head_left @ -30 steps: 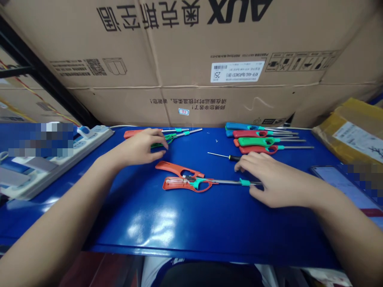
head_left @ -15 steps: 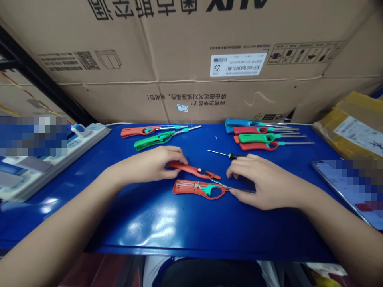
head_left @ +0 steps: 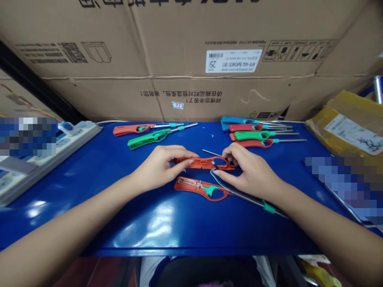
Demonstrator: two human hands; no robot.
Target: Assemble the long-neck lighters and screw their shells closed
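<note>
Both hands hold an orange lighter cover half (head_left: 203,162) just above the blue table (head_left: 167,223). My left hand (head_left: 163,165) pinches its left end. My right hand (head_left: 243,169) grips its right end, fingers curled. Just in front lies the open orange lighter body (head_left: 199,187) with a teal trigger; its metal tube (head_left: 257,201) runs right under my right wrist. A thin screwdriver (head_left: 211,152) lies behind the cover, mostly hidden by my right hand.
Several finished lighters (head_left: 257,135) lie stacked at the back right; an orange lighter (head_left: 134,129) and a green lighter (head_left: 149,139) at the back left. Cardboard boxes (head_left: 191,59) wall the back. A white power strip (head_left: 48,155) is at the left, a yellow parcel (head_left: 347,127) at the right.
My left hand came from the back-left lighters to the orange cover, picked it up and lifted it. My right hand left the tube and took the cover's right end. The open body turned slightly.
</note>
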